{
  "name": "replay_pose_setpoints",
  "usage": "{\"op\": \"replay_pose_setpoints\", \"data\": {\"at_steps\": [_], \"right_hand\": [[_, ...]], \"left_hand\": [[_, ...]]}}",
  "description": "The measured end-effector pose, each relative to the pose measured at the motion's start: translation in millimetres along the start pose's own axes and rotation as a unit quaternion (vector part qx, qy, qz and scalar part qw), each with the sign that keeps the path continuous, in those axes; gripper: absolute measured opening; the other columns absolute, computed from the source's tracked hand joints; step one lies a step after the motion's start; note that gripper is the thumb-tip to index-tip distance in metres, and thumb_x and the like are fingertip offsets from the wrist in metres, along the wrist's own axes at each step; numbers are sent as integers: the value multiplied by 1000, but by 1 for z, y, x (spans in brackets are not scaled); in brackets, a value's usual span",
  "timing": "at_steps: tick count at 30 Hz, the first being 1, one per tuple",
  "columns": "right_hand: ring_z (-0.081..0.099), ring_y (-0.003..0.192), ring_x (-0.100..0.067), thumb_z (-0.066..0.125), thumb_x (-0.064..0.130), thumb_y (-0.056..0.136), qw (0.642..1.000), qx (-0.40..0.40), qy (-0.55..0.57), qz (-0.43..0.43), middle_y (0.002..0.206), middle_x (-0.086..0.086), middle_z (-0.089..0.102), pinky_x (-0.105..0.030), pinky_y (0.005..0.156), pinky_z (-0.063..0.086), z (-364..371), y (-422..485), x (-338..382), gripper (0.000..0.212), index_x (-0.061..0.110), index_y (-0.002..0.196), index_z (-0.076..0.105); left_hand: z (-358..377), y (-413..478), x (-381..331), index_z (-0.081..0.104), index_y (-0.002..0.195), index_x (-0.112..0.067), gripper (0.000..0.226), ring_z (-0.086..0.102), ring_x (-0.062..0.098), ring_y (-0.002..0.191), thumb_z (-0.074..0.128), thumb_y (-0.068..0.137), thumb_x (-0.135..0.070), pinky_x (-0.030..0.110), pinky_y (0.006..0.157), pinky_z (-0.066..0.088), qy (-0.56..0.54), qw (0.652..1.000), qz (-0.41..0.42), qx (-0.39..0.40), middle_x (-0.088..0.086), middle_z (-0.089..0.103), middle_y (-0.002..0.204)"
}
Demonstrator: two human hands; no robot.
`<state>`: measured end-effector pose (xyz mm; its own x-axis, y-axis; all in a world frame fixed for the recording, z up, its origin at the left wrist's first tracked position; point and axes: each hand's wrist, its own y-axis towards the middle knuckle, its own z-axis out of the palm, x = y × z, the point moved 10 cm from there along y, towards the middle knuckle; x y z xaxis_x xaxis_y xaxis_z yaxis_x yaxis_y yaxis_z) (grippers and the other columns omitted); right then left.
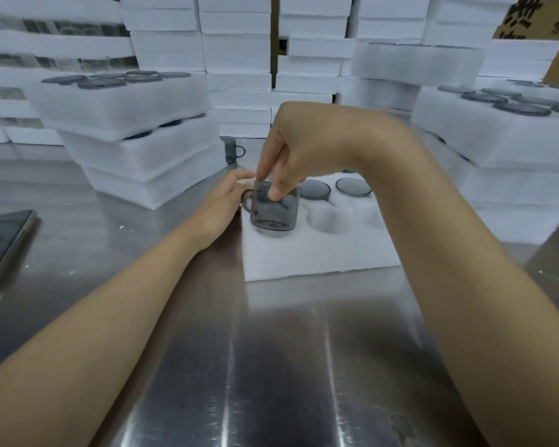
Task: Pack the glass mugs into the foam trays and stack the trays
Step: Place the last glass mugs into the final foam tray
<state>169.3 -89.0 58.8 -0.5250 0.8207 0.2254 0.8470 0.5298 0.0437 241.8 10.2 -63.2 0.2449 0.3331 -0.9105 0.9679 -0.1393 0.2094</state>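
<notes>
A white foam tray (317, 256) lies on the steel table in front of me. My right hand (307, 146) pinches the rim of a smoky grey glass mug (273, 211) from above, with the mug's base sitting in the tray's near-left pocket. My left hand (221, 204) rests at the tray's left edge, its fingertips touching the mug's handle. Two more mugs (315, 189) (353, 186) sit sunk in the tray's far pockets. Empty pockets (331, 221) show to the right of the held mug. A loose mug (231, 150) stands farther back on the table.
A stack of filled foam trays (133, 146) stands at the left, another (504, 146) at the right. Walls of foam trays (236, 59) fill the back. A phone (0, 243) lies at the table's left edge. A cardboard box (536, 17) is at top right.
</notes>
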Motion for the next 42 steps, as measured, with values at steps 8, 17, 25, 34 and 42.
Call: {"op": "replay_pose_setpoints", "data": {"at_steps": [8, 17, 25, 34, 42], "right_hand": [[62, 66, -4, 83, 27, 69, 998, 28, -57, -5, 70, 7, 71, -20, 58, 44, 13, 0, 16, 20, 25, 88, 75], [71, 65, -7, 78, 33, 76, 995, 86, -37, 25, 71, 4, 73, -24, 76, 55, 36, 6, 9, 23, 13, 87, 74], [67, 82, -6, 79, 50, 68, 993, 88, -66, 41, 97, 12, 71, -21, 65, 48, 24, 1, -3, 42, 32, 105, 69], [68, 68, 0, 84, 47, 64, 985, 110, -116, 66, 86, 13, 73, -27, 81, 53, 48, 15, -7, 46, 24, 102, 72], [72, 76, -5, 77, 41, 75, 983, 133, 113, 46, 87, 6, 75, -16, 67, 55, 43, 18, -43, 29, 29, 100, 71]], "left_hand": [[4, -5, -10, 58, 122, -15, 29, 57, 15, 117, 42, 101, -24, 43, 108, 39, 3, 1000, 23, 9, 2, 63, 122], [6, -8, -17, 57, 122, -9, 29, 56, 18, 117, 44, 100, -22, 38, 105, 41, 24, 999, 35, 17, 7, 62, 123], [5, -5, -10, 62, 114, -8, 27, 57, 20, 116, 45, 101, -24, 43, 108, 38, 2, 1000, 22, 8, 9, 63, 120], [6, -5, -14, 62, 113, -7, 27, 58, 21, 114, 43, 101, -20, 43, 106, 40, 15, 999, 39, 12, 7, 64, 119], [4, 1, -2, 64, 108, -14, 25, 59, 8, 101, 46, 100, -28, 14, 85, 41, 4, 1000, 18, -5, 2, 66, 112]]}}
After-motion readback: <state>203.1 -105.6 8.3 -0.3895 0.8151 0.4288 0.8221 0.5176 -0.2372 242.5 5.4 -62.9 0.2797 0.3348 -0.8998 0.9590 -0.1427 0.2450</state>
